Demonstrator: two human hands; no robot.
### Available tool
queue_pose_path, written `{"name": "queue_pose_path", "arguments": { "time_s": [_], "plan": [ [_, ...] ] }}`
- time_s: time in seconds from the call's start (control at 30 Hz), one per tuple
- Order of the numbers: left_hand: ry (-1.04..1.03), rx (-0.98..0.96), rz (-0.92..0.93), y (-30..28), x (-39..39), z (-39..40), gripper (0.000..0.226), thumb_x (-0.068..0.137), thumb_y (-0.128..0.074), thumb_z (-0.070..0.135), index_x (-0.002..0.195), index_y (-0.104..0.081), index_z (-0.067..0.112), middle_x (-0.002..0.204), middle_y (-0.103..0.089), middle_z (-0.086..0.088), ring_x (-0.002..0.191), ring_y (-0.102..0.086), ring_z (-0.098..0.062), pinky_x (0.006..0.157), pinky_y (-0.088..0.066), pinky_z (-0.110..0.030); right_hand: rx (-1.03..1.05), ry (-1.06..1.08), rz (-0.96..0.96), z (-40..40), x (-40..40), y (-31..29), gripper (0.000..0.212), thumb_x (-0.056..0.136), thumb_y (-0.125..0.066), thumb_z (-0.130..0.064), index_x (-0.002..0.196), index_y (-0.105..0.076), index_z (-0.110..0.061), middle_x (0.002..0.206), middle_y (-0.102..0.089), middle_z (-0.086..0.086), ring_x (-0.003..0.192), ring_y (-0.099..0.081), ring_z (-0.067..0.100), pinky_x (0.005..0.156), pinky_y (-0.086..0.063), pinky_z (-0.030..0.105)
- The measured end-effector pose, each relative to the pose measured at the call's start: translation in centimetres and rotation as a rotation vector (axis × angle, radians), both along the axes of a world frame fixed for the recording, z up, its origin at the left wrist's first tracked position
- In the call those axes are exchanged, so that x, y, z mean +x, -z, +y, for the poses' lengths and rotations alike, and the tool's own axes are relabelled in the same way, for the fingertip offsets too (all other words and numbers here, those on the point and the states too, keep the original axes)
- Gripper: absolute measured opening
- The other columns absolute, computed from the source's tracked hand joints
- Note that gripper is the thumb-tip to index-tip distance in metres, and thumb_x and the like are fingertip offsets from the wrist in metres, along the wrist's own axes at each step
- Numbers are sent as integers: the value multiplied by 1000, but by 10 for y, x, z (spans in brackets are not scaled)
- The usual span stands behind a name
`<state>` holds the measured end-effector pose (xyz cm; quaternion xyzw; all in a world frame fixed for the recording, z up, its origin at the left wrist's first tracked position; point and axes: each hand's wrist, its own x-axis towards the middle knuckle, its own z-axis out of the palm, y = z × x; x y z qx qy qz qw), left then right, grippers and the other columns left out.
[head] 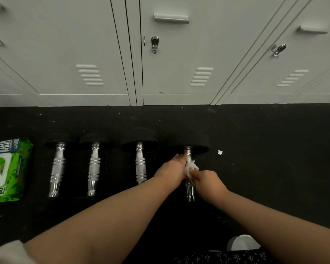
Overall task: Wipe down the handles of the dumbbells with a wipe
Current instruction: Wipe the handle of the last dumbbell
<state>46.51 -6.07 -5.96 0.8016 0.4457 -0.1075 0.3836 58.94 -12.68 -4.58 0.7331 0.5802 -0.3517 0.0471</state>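
Black rubber floor [274, 168] runs up to a row of pale lockers [179, 54], and four dumbbells lie on it side by side, each with its long axis pointing from the person toward the lockers.

Both hands are on the rightmost dumbbell [189, 149]. The right hand [208, 181] is closed around a crumpled white wipe [191, 167], pressing it against the middle of the chrome handle. The left hand [172, 168] lies flat and open along the handle's left side, fingers pointing toward the far head — steadying it, by the look of it. Handle shows bare beyond the wipe and again nearer the person, so I judge the stroke must run along that axis, away and back; the right hand is the one placed to do it.

Left of this dumbbell lie the third [140, 162], the second [93, 168] and the first [57, 168], well apart from the hands. Further left sits a green wipe pack [8, 168]. A white scrap [220, 152] lies just right of the far head.
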Motion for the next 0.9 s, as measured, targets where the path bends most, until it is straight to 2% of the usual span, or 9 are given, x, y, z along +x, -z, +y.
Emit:
{"name": "queue_pose_path", "arguments": {
  "time_s": [0.2, 0.3, 0.37, 0.53, 0.63, 0.7, 0.77, 0.8, 0.9],
  "plan": [
    [26, -7, 40, 6, 8, 1, 69, 96, -48, 16, 153, -8, 13, 158, -20, -12, 148, -14, -22, 118, -26, -37, 129, 406, 88, 11, -15, 0, 34, 96, -48, -16, 128, -58, -11, 108, -69, 14, 100, -64, 25, 86, -51, 30],
    [29, 19, 66, 5, 12, -1, 69, 94, -48, 9, 152, -10, 12, 157, -24, -12, 148, -16, -22, 116, -29, -39, 84, 631, 167, 34, -10, 0, 24, 94, -50, -14, 104, -70, -5, 99, -70, 15, 91, -64, 25, 69, -44, 23],
    [39, 29, 82, 5, 13, -2, 69, 93, -46, 4, 152, -10, 10, 157, -22, -12, 148, -15, -23, 116, -29, -40, 51, 602, 172, 37, -10, -1, 24, 94, -48, -13, 87, -70, -6, 89, -68, 14, 86, -62, 25, 66, -41, 23],
    [56, 31, 118, 4, 13, 2, 67, 93, -43, 1, 151, -10, 6, 157, -22, -14, 148, -15, -24, 117, -28, -39, 13, 408, 139, 18, -23, -6, 25, 90, -44, -5, 106, -64, -4, 97, -67, 16, 95, -62, 30, 72, -42, 26],
    [39, 15, 120, 1, 14, 2, 62, 94, -43, 4, 150, -15, 6, 153, -28, -15, 146, -23, -26, 114, -33, -40, 31, 569, 148, 40, -20, -6, 27, 96, -42, -12, 103, -64, 2, 103, -67, 21, 99, -62, 35, 79, -45, 32],
    [34, -3, 139, -2, 17, 2, 64, 92, -49, 7, 149, -18, 6, 150, -33, -16, 142, -30, -29, 112, -36, -42, 0, 695, 263, 54, -13, -2, 25, 95, -45, -8, 90, -67, 2, 90, -67, 20, 85, -63, 32, 78, -47, 39],
    [29, -34, 164, -7, 20, 2, 68, 91, -54, 12, 149, -19, 7, 149, -32, -17, 139, -34, -32, 109, -38, -43, -62, 953, 584, 57, -7, -1, 22, 92, -46, 0, 76, -61, -4, 72, -59, 13, 62, -57, 23, 62, -49, 40],
    [30, -32, 171, -9, 21, 3, 66, 92, -52, 11, 149, -19, 6, 149, -32, -18, 138, -34, -32, 108, -38, -43, -93, 991, 636, 56, -4, 2, 23, 91, -45, 1, 74, -59, -7, 70, -57, 10, 56, -55, 19, 54, -48, 34],
    [31, 10, 160, -10, 20, 4, 57, 94, -45, 6, 147, -23, 4, 146, -37, -19, 139, -34, -31, 107, -37, -41, -105, 702, 336, 54, 2, 5, 29, 90, -47, -4, 64, -54, -14, 65, -54, 5, 58, -52, 20, 55, -47, 32]
  ]
}}
